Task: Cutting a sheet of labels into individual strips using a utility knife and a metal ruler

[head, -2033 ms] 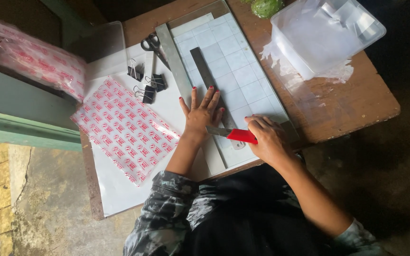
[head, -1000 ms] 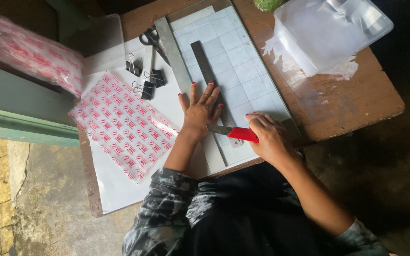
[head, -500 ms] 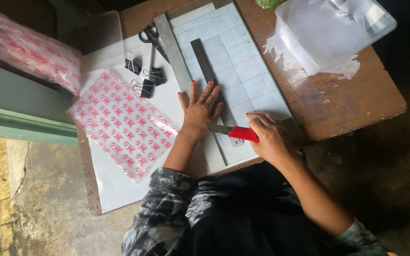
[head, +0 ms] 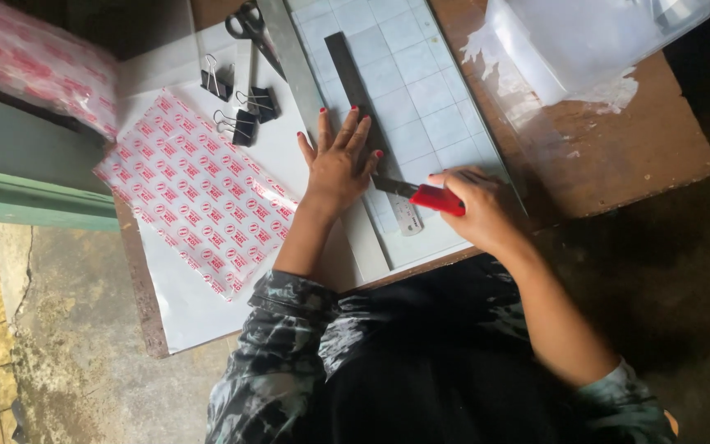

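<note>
My left hand [head: 337, 160] lies flat with fingers spread on a dark metal ruler [head: 353, 76] that rests across a pale gridded cutting mat [head: 421, 99]. My right hand [head: 477, 207] grips a red-handled utility knife [head: 431, 197] whose blade points left, against the ruler's edge just below my left hand. A longer grey straightedge [head: 293, 62] runs along the mat's left side.
A sheet of red-and-white printed plastic [head: 195, 193] lies on white paper [head: 182, 296] at the left. Black binder clips [head: 240, 103] and scissors [head: 248, 23] sit above it. A clear plastic bag [head: 585, 41] occupies the top right of the worn wooden table [head: 643, 148].
The view has shifted slightly; both hands stay on the ruler and the knife in nearly the same place.
</note>
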